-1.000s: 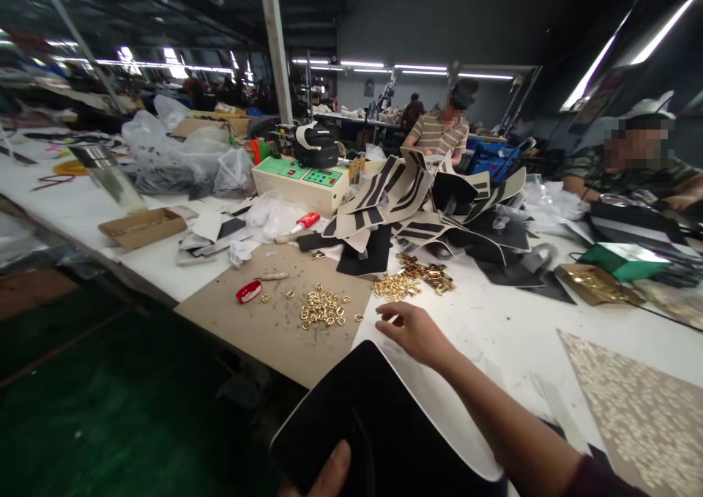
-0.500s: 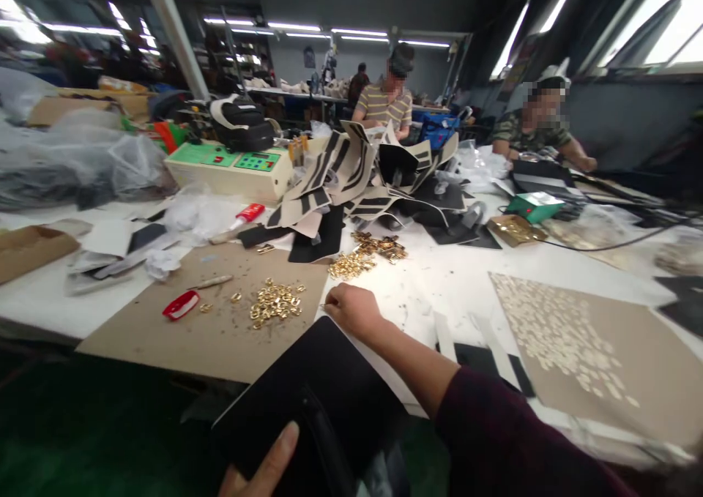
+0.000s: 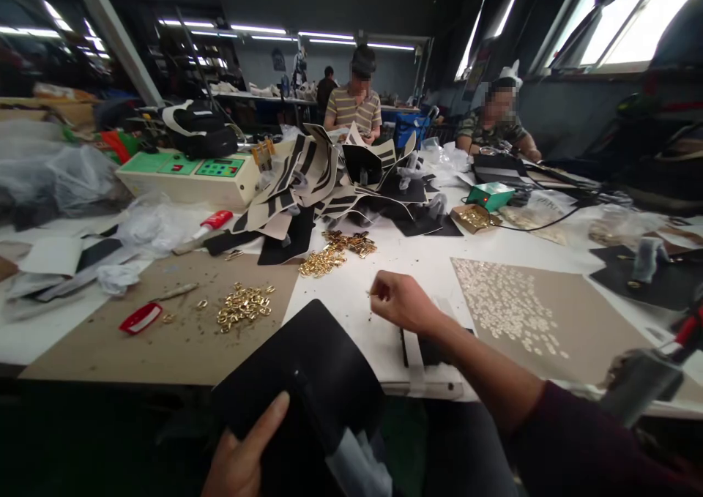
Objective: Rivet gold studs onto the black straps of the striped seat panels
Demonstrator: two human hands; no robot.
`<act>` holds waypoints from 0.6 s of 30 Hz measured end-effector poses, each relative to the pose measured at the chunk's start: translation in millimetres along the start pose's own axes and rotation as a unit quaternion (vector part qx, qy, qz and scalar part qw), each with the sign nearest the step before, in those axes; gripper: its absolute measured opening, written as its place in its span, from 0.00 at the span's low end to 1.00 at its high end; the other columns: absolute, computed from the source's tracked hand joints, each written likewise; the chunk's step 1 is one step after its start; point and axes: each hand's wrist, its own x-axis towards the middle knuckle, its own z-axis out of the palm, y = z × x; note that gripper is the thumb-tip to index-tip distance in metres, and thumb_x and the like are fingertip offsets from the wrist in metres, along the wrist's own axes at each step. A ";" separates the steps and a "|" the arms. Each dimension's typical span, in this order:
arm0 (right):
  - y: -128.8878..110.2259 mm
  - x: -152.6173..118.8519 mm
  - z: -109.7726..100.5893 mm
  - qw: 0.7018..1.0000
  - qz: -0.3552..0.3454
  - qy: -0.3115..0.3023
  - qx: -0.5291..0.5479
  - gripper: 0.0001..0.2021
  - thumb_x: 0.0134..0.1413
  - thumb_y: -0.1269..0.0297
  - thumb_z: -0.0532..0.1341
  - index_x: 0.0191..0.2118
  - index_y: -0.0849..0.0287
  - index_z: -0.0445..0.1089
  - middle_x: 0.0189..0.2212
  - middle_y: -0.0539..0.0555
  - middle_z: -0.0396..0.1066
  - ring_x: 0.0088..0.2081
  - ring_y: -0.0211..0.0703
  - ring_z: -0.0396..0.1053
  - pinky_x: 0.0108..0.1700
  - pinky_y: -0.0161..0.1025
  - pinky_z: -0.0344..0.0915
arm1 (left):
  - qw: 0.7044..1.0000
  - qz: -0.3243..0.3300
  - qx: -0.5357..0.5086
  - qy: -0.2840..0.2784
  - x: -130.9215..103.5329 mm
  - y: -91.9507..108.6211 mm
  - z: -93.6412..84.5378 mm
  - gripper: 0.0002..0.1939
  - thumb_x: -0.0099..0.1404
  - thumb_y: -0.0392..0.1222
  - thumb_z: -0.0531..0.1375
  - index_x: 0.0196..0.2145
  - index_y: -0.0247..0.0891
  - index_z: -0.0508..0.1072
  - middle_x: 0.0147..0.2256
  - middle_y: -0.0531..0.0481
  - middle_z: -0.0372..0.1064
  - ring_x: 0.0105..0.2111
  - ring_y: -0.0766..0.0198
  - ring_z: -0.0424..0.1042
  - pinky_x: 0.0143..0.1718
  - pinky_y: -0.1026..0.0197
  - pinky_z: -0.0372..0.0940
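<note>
A black panel (image 3: pixel 324 350) of leather-like sheet, with a dark strap and cloudy plastic wrap (image 3: pixel 359 464) on it, is tilted at the table's front edge. My left hand (image 3: pixel 247 438) grips its lower left side, thumb on top. My right hand (image 3: pixel 403 303) is closed in a pinch above the white table, to the right of the panel. A tiny gold-coloured metal piece shows at its fingertips; its exact kind is too small to tell. Loose gold buckles (image 3: pixel 244 305) lie on brown cardboard to the left. Smaller gold hardware (image 3: pixel 324 263) is heaped farther back.
Striped panels (image 3: pixel 324 167) are piled mid-table. A cream machine with a green top (image 3: pixel 187 178) stands back left. Small pale pieces cover the right-hand cardboard (image 3: pixel 587 336). A grey tool with red (image 3: pixel 648 372) is at right. Two people sit across the table.
The view has turned to the right. My right hand has moved right, away from the cardboard with the buckles. My left hand keeps its hold on the black panel.
</note>
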 end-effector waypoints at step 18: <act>54.0 -91.4 -27.5 0.986 0.030 -0.096 -0.136 0.08 0.63 0.66 0.60 0.34 0.53 0.77 0.34 0.50 0.76 0.35 0.41 0.72 0.36 0.37 0.57 | 0.962 -0.101 -0.107 -0.230 69.2 0.8 106.9 0.28 0.59 0.39 0.73 0.57 0.32 0.77 0.50 0.36 0.80 0.48 0.43 0.81 0.52 0.48 0.77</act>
